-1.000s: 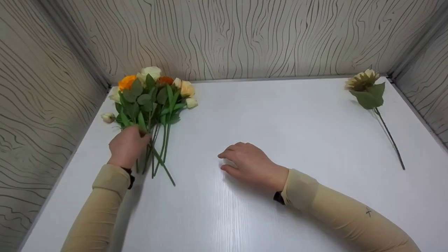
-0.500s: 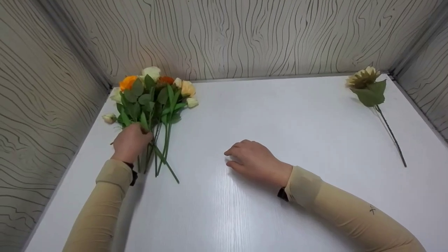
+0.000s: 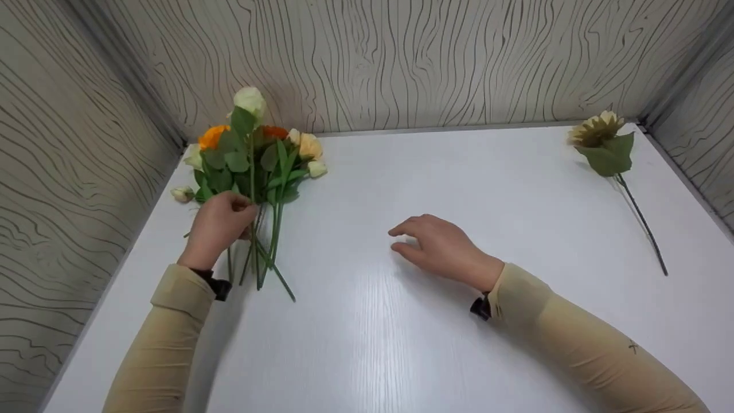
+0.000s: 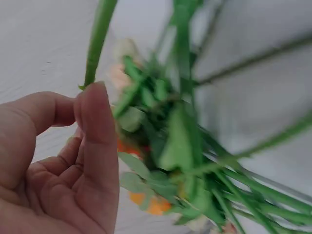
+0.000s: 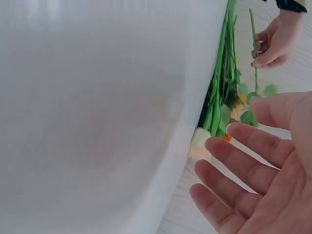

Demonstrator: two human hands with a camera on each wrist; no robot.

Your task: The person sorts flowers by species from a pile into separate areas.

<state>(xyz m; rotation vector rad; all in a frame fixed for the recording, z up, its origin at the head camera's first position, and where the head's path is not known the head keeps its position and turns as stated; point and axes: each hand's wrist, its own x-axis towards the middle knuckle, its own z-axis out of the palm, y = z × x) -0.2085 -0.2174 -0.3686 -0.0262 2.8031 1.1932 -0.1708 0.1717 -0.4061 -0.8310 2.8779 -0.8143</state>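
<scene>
My left hand (image 3: 221, 223) pinches the green stem of a white rose (image 3: 250, 103) between thumb and forefinger. The rose stands raised in front of the other flowers, its head above them and its stem pointing down. The left wrist view shows the pinched stem (image 4: 99, 46) close up, but the bloom is out of that view. Under and beside this hand lies a pile of artificial flowers (image 3: 281, 172) with orange, peach and cream heads. My right hand (image 3: 447, 249) hovers over the middle of the table, fingers apart and loosely bent, holding nothing.
A single pale sunflower-like flower (image 3: 596, 132) with a dark stem lies at the far right of the white table (image 3: 459, 172). Wood-grain patterned walls (image 3: 390, 63) enclose the back and both sides.
My left hand has drawn the white rose up out of the pile, so its head now stands higher. My right hand has moved to the right and slightly farther away.
</scene>
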